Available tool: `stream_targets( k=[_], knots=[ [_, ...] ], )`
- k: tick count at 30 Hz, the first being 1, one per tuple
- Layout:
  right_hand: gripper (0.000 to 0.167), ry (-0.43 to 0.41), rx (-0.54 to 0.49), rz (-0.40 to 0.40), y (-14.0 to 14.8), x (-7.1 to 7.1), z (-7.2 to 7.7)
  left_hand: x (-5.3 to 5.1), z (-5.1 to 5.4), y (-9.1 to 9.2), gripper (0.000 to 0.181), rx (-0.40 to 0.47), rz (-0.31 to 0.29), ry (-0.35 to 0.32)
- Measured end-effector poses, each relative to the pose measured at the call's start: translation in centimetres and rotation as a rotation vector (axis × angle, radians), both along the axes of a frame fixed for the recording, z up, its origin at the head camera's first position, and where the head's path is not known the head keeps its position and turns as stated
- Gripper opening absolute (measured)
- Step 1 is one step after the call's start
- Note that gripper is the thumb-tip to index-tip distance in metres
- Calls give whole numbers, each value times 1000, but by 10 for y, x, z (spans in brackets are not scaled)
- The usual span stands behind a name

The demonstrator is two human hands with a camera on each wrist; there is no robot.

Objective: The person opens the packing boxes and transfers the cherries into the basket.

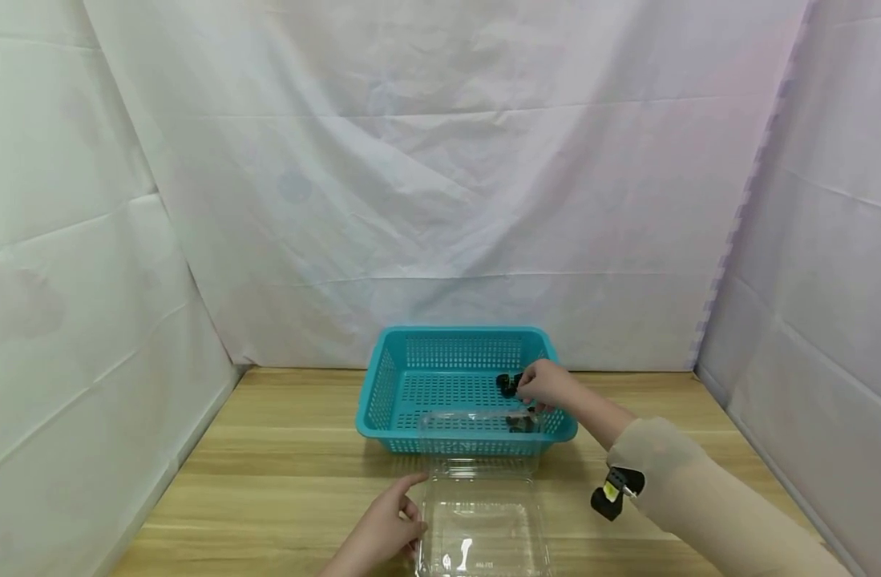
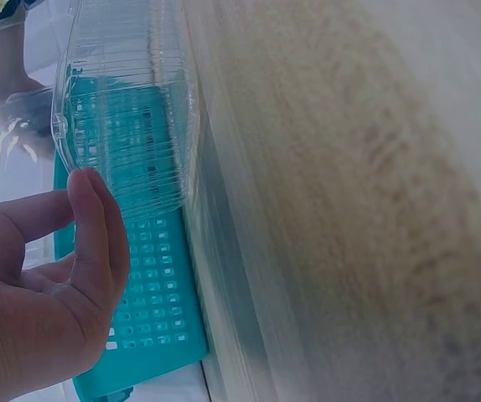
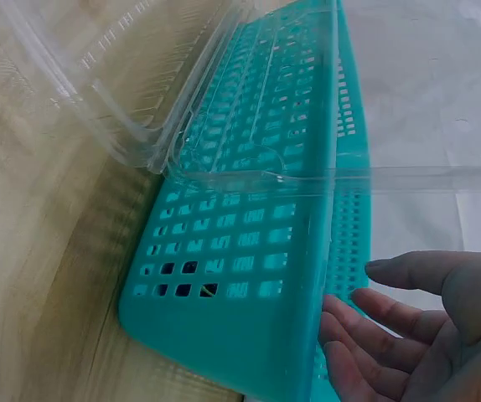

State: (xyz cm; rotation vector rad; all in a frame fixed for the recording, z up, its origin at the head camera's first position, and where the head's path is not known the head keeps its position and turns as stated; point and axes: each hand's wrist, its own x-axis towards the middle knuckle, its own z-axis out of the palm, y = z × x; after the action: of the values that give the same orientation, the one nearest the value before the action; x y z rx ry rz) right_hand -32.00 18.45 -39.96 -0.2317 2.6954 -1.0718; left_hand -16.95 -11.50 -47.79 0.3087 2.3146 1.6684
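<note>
A clear plastic clamshell box lies opened on the table. Its raised lid leans against the front of a turquoise basket. My left hand is at the box's left side, fingertips touching its edge near the hinge. Over the basket's right rim reaches my right hand, fingertips down beside a small black object inside. In the right wrist view, the thumb and fingers are apart, with nothing seen between them. Another dark object shows through the lid; its kind is unclear.
A wood-grain table carries the basket and box. White cloth hangs behind and at both sides. A black wrist device is worn on the right sleeve.
</note>
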Motion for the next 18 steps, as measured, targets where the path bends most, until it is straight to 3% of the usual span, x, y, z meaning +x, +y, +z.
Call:
stream_targets(
  k=[18],
  knots=[
    [21, -16, -105, -15, 7, 21, 7, 0, 3, 1, 69, -10, 4, -31]
  ],
)
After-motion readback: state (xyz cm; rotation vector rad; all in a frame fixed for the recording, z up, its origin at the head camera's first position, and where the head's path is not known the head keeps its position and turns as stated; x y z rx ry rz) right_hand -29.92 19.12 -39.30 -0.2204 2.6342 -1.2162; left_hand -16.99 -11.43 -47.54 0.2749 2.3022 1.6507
